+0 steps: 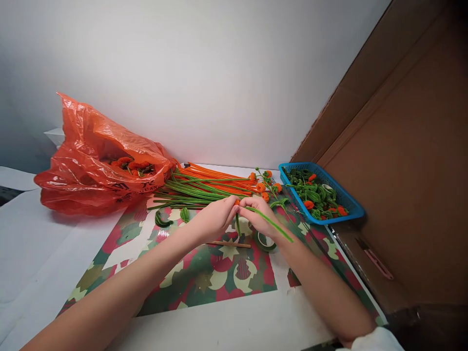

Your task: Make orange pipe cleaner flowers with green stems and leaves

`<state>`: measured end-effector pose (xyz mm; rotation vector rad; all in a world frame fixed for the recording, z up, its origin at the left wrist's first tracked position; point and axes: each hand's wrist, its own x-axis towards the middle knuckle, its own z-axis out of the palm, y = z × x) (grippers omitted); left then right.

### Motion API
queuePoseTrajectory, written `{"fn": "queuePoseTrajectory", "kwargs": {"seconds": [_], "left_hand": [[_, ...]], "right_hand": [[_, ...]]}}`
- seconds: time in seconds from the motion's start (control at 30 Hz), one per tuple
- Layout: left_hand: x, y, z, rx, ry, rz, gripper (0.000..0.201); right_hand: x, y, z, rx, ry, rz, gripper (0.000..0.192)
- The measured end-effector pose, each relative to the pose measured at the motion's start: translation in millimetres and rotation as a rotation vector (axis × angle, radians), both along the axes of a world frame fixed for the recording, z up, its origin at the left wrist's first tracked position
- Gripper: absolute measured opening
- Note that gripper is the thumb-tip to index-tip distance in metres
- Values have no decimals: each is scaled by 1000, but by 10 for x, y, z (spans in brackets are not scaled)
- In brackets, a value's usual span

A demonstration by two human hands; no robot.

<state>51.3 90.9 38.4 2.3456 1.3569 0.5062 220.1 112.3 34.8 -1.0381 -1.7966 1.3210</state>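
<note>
Currently, a fuzzy green pipe-cleaner stem [270, 223] tipped with a small orange bud is pinched between the left hand [215, 218] and right hand [258, 214], both closed on it, just in front of the stem bundle [204, 185]. Right of the bundle, finished curled pieces fill a blue basket [353, 207]; many straight stems are left unworked.

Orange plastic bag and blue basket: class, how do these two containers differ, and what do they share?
The orange plastic bag is soft, crumpled and slumped on its side at the left; the blue basket is rigid, rectangular and upright at the right. The bag hides most of its contents; the basket's lie exposed. Both hold orange-and-green craft pieces.
</note>
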Motion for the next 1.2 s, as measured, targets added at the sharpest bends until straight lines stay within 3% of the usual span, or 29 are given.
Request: {"fn": "queuePoseTrajectory", "kwargs": {"seconds": [0.3,0.67,0.83,1.03,1.2], "left_hand": [[21,7,-17,115,105,-22,36],[-45,31,-13,174,85,-160,35],[-63,49,-23,137,37,-140,37],[-39,68,-6,-13,-200,-30,37],[-5,59,9,-148,-369,47,34]], "right_hand": [[-37,36,-61,-500,303,45,32],[-26,82,-90,-711,244,139,29],[-44,67,-96,-664,240,102,32],[-40,45,-58,-472,267,-25,29],[-9,104,-60,-283,206,-125,40]]}}
